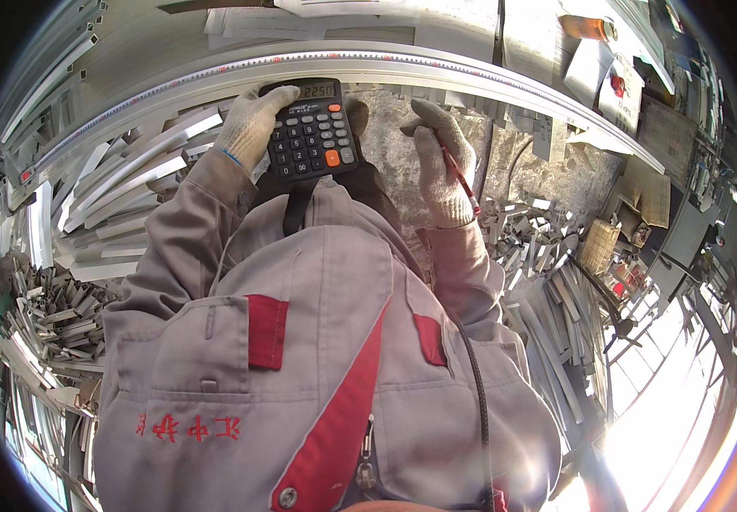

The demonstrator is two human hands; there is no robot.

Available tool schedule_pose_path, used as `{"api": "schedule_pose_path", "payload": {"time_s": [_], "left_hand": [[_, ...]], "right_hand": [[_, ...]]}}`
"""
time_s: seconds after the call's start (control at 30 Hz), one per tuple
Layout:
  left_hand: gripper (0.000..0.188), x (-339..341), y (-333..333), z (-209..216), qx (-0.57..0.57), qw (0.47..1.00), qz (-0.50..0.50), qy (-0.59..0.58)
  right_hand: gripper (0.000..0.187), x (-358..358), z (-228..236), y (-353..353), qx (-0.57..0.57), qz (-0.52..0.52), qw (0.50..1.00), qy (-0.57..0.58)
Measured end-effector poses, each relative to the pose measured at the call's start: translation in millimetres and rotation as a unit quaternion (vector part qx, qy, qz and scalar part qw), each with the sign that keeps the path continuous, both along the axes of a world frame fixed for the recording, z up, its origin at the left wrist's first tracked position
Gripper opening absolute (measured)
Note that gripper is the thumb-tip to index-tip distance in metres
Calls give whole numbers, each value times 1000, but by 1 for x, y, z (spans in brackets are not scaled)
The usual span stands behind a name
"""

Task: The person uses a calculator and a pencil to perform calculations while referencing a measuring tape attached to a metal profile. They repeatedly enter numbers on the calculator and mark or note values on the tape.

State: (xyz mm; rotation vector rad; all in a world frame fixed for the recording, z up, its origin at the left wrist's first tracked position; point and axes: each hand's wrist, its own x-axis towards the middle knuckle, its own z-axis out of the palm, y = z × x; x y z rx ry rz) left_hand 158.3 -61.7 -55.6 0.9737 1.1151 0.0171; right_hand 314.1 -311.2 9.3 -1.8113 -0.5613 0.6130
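Note:
My left hand (249, 124), in a white knit glove, grips a black desk calculator (310, 130) by its left side, holding it up in front of my chest with its keys and lit display facing me. My right hand (441, 162), also gloved, is closed around a thin red pencil (461, 179) that points down and to the right; its index finger is raised toward the calculator's right edge without touching it. My grey work jacket with red trim (317, 358) fills the lower middle of the view.
A long metal bench rail with a ruler scale (403, 64) curves across the top. Stacks of pale aluminium profiles (121, 196) lie to the left, short offcuts (53, 316) lower left, more strips (556, 316) on the right. A concrete floor (394, 154) lies below my hands.

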Motion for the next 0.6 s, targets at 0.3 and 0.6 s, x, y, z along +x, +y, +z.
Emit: {"api": "schedule_pose_path", "payload": {"time_s": [0.3,0.6], "left_hand": [[34,33,-29,-7,-61,996,62,19],[27,45,-58,-4,-64,991,112,45]], "right_hand": [[24,111,-27,3,-44,69,994,-74],[16,162,-86,4,-28,76,997,-14]]}}
